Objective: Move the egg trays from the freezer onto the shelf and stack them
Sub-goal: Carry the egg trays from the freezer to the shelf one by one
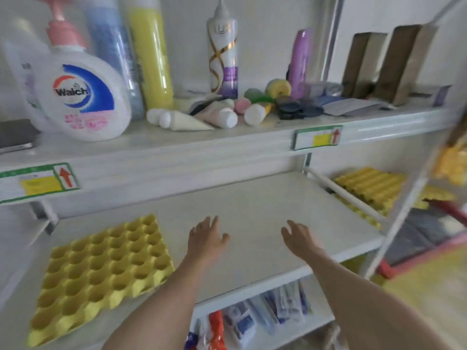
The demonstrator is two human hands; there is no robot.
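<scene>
Yellow egg tray (101, 276) lying flat on the white shelf (252, 223), just left of the left hand (206, 239), right hand (299, 239) well apart, both empty with fingers spread, more yellow trays (370, 189) stacked far right.

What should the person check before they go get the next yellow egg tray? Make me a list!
1. Left hand empty: ok, fingers spread, holding nothing.
2. Right hand empty: ok, open above the shelf.
3. Yellow moulded egg tray sits flat on the white middle shelf: ok, though its front edge is close to the shelf lip.
4. Room on the shelf beside that tray: ok, the surface under both hands is bare.
5. More yellow trays to fetch: ok, a pile shows beyond the shelf's right end.
6. Whether that pile sits in the freezer: cannot tell.
</scene>
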